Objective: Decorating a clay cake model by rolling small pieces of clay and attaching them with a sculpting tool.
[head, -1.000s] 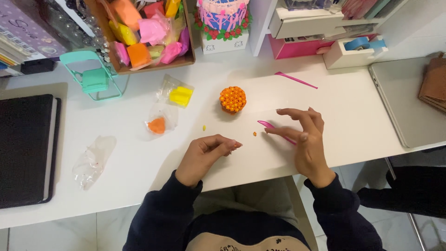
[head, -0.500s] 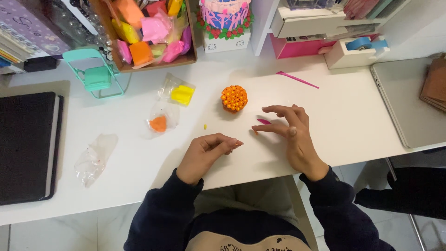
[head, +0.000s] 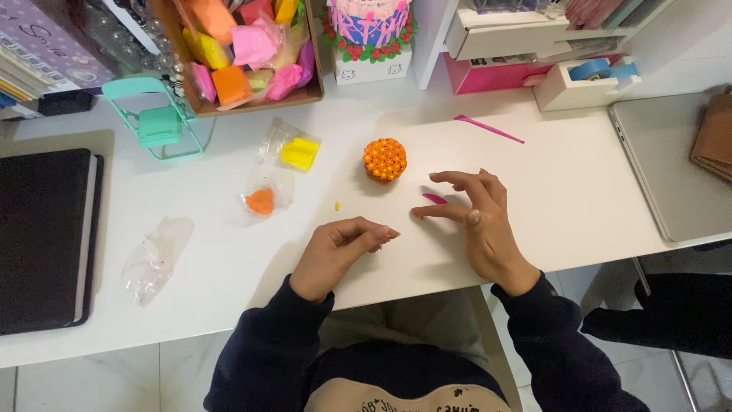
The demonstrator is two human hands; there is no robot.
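Nearest the front edge of the white desk point(head: 579, 191), the left hand point(head: 335, 255) rests knuckles up with its fingers curled in and the fingertips pinched together, pointing toward the right; whether a bit of clay sits between them I cannot tell. Just beside it, the right hand point(head: 476, 221) lies palm down with the fingers spread and loose, gripping nothing; its fingertips point left, and the small pink tool point(head: 435, 198) lies flat on the desk right under them, touching or all but touching the forefinger, its long axis running roughly left to right, along the front edge; the right hand is plainly the nearer of the two to it. Farther in, toward the middle of the desk, the orange studded clay ball point(head: 384, 160) stands a little beyond and to the left of the right fingertips, apart from both hands; a tiny yellow crumb point(head: 337, 206) lies left of it. Farther still, two clear bags hold orange clay point(head: 261, 201) and yellow clay point(head: 299, 152); a long pink stick point(head: 488, 128) lies slanted near the back edge.
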